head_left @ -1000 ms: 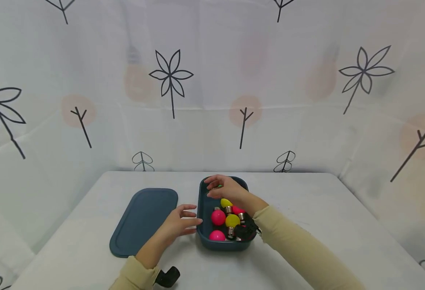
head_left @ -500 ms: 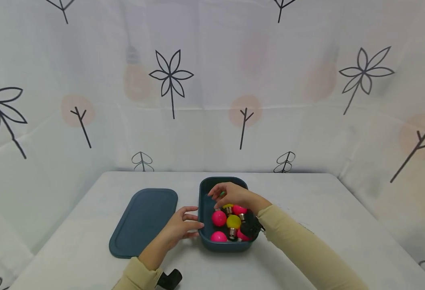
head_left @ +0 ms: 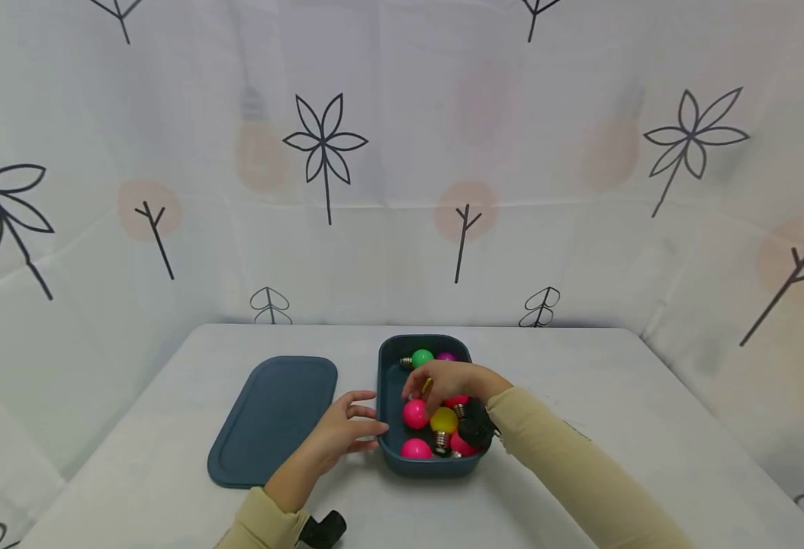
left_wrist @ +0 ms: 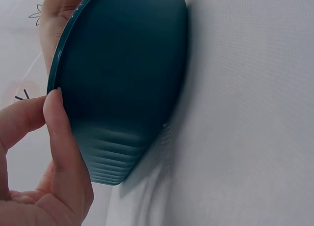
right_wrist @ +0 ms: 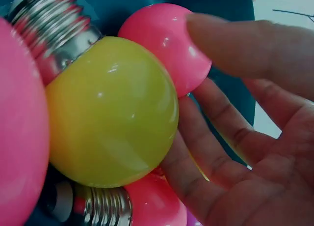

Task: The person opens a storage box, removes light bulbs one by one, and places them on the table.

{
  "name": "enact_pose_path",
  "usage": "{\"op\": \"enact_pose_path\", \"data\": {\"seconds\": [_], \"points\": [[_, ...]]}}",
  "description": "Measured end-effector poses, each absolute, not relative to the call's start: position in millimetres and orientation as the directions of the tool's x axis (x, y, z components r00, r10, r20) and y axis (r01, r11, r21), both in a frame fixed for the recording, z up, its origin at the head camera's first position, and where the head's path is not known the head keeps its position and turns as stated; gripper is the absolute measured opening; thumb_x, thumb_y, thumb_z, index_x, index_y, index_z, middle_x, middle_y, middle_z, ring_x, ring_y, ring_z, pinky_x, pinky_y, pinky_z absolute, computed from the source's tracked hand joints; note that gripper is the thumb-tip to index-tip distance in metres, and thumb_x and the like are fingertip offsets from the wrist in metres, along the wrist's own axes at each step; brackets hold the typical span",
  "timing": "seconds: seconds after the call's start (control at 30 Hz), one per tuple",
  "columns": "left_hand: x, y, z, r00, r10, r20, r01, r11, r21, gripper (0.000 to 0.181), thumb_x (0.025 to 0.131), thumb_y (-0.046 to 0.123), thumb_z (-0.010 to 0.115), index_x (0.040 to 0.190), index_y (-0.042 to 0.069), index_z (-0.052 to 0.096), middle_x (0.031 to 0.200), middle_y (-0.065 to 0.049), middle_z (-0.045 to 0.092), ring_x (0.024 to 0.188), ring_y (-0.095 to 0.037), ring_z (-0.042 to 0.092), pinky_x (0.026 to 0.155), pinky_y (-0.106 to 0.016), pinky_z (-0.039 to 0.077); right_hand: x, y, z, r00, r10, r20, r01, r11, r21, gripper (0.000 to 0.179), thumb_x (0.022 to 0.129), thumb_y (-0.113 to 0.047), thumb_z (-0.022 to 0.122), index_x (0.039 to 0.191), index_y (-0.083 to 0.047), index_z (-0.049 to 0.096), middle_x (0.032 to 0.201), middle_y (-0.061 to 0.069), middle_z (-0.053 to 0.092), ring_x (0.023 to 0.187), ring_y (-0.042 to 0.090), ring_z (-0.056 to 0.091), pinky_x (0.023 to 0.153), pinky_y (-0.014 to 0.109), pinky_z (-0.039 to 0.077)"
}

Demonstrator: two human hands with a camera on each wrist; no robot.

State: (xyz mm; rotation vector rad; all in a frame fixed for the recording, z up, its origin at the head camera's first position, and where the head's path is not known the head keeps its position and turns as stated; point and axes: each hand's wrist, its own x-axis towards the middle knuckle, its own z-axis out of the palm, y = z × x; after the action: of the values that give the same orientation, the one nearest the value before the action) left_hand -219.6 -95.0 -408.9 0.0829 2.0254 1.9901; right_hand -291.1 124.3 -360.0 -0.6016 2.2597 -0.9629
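A dark blue-green bin on the table holds several coloured light bulbs. My right hand reaches down into it, thumb and fingers round a pink light bulb. In the right wrist view the thumb overlaps that bulb and the fingers lie on its other side, beside a yellow bulb. At the bin's left side, my left hand holds the rim; the left wrist view has its thumb and a finger meeting at the bin's edge.
A flat blue-grey lid lies on the white table left of the bin. Inside the bin's far end are a green bulb and a purple bulb. Another pink bulb sits at its near end. A patterned white cloth hangs behind.
My right hand has come from the far end of the bin toward me and down to the pink bulb, uncovering the green and purple bulbs. The left hand has barely shifted.
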Motion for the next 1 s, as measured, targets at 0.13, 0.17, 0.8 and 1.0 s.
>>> {"op": "enact_pose_path", "data": {"seconds": [0.13, 0.17, 0.8, 1.0], "points": [[-219.3, -94.5, -408.2, -0.954, 0.249, -0.169, -0.165, 0.036, 0.986, 0.066, 0.080, 0.005, 0.073, 0.135, 0.002, 0.038, 0.109, -0.018, 0.051, 0.076, -0.019, 0.060, 0.067, -0.032, 0.056, -288.9, 121.2, -358.3, -0.707, -0.600, -0.374, -0.175, 0.662, -0.729, 0.035, 0.077, 0.006, 0.069, 0.108, -0.008, 0.064, 0.099, 0.004, 0.057, 0.093, 0.022, 0.051, 0.072, 0.035, 0.054], [-219.2, -94.3, -408.0, -0.954, 0.249, -0.168, -0.165, 0.036, 0.986, 0.065, 0.080, 0.005, 0.073, 0.135, 0.002, 0.038, 0.109, -0.018, 0.050, 0.076, -0.018, 0.060, 0.067, -0.032, 0.056, -288.4, 120.4, -358.4, -0.706, -0.600, -0.377, -0.181, 0.667, -0.723, 0.036, 0.076, 0.007, 0.069, 0.109, -0.008, 0.065, 0.098, 0.004, 0.057, 0.092, 0.022, 0.052, 0.071, 0.034, 0.054], [-220.9, -92.7, -409.2, -0.954, 0.241, -0.176, -0.174, 0.030, 0.984, 0.065, 0.080, 0.005, 0.073, 0.134, 0.002, 0.039, 0.110, -0.019, 0.052, 0.077, -0.019, 0.060, 0.066, -0.032, 0.056, -285.9, 111.0, -363.7, -0.710, -0.621, -0.333, -0.236, 0.655, -0.718, 0.032, 0.074, 0.000, 0.075, 0.101, -0.013, 0.065, 0.104, 0.003, 0.059, 0.091, 0.021, 0.053, 0.073, 0.034, 0.053], [-220.3, -93.7, -408.6, -0.954, 0.235, -0.186, -0.185, 0.026, 0.982, 0.066, 0.079, 0.006, 0.074, 0.135, 0.002, 0.038, 0.106, -0.015, 0.052, 0.078, -0.019, 0.060, 0.066, -0.032, 0.056, -284.6, 110.6, -355.8, -0.750, -0.594, -0.289, -0.246, 0.657, -0.713, 0.034, 0.073, -0.004, 0.078, 0.101, -0.016, 0.064, 0.105, 0.004, 0.056, 0.096, 0.023, 0.050, 0.076, 0.036, 0.053]]}}
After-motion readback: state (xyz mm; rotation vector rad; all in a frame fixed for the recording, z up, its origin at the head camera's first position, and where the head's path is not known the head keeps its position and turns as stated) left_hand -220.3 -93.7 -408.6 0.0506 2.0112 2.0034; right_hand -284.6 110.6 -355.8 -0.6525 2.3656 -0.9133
